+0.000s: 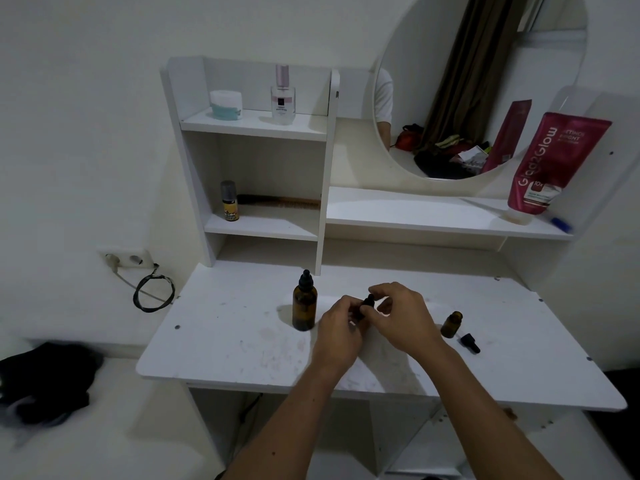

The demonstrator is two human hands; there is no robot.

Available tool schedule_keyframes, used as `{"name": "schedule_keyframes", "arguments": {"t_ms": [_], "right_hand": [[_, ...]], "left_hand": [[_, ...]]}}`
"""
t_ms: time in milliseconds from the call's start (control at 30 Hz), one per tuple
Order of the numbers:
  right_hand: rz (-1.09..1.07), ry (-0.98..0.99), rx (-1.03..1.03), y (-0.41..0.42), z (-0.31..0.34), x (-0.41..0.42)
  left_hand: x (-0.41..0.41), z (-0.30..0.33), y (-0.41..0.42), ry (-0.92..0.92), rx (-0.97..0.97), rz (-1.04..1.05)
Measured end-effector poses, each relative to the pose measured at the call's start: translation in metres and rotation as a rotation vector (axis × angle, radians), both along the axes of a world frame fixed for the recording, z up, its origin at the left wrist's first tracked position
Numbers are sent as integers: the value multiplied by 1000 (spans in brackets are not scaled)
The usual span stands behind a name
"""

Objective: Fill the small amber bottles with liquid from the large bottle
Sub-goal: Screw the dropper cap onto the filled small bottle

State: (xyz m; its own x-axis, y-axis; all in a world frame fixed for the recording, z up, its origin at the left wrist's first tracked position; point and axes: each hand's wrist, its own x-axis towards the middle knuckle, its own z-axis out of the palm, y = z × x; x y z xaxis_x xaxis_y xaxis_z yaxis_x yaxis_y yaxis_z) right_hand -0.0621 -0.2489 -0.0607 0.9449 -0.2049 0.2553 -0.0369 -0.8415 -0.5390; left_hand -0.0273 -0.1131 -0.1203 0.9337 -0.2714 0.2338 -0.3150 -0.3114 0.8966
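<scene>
Two bare forearms are reaching in from the lower edge over the white counter (221, 344). The left hand (341, 332) is wrapping its fingers around a small amber bottle (358, 315), which is mostly hidden in the grip; the right hand (403, 317) is pinching the black dropper cap (368, 301) on top of that bottle between thumb and fingertips. Just right of the right wrist, a second small amber bottle (452, 324) is standing upright and uncapped on the counter, with its loose black dropper (470, 342) lying beside it. Left of the hands, the large amber bottle (304, 306) is standing upright with its dropper cap on. Farther back, a white shelf unit (258, 128) is holding a perfume bottle (283, 98), and a red tube (550, 164) is leaning near a round mirror (450, 81).
</scene>
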Motion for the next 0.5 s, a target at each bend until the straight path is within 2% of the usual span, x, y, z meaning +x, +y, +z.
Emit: {"name": "schedule_keyframes", "arguments": {"t_ms": [100,233,400,500], "right_hand": [[26,17,-1,1,-2,0],[-81,22,17,0,-2,0],[50,-21,20,1,2,0],[37,-26,2,3,3,3]], "left_hand": [[1,-2,0,-10,17,0],[1,-2,0,-11,13,-3],[0,0,-1,-4,-10,-5],[1,0,-1,-4,-13,-2]]}}
